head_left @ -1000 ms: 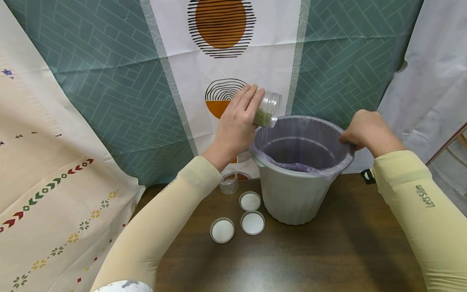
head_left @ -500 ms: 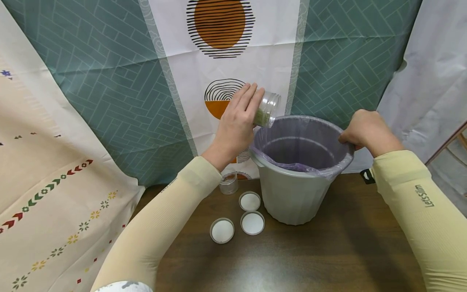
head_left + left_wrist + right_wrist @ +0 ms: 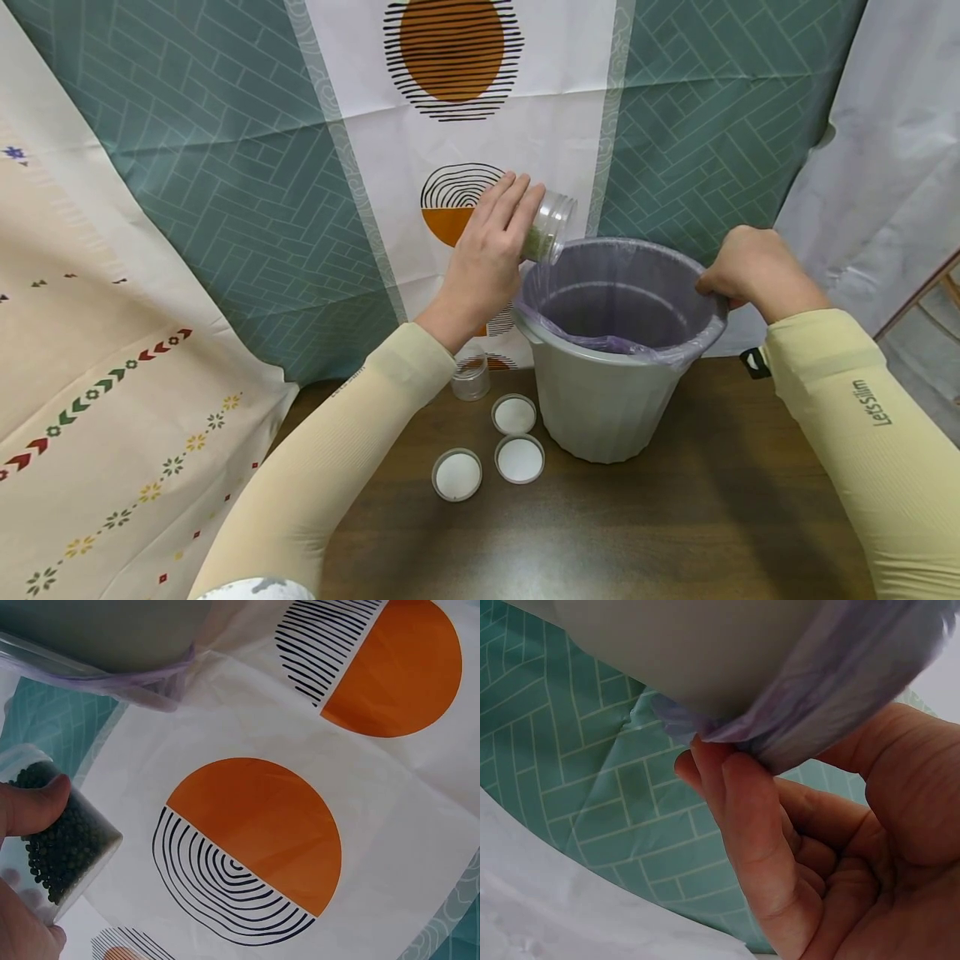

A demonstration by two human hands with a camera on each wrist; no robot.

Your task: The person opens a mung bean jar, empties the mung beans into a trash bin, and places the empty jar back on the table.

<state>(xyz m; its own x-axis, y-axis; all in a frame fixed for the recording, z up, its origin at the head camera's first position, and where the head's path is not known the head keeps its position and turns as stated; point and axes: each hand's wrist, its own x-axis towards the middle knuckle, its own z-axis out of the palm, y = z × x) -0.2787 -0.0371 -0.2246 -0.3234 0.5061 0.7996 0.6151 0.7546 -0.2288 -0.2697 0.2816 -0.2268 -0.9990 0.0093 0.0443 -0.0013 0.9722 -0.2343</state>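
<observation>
My left hand (image 3: 487, 258) grips a clear plastic jar (image 3: 546, 227), tilted with its open mouth toward the right. Small dark green beans (image 3: 64, 840) lie inside it, and in the left wrist view my thumb presses on its side. The jar's mouth is at the left rim of a grey trash bin (image 3: 611, 400), which stands on the table. A translucent purple bag (image 3: 600, 342) lines the bin and folds over its rim. At the bin's right side my right hand (image 3: 765, 275) pinches the rim and bag; the right wrist view shows its fingertips at the bag (image 3: 810, 712).
Three round lids with white insides, a front-left lid (image 3: 457, 475), a middle lid (image 3: 519, 459) and a back lid (image 3: 514, 414), lie on the brown table (image 3: 585, 533). Behind them stands another clear jar (image 3: 470, 382). A patterned curtain (image 3: 360, 208) hangs close behind the bin.
The jar tips slightly further down over the bin's left rim, its mouth a little lower and more to the left. The right hand and bin stay in place.
</observation>
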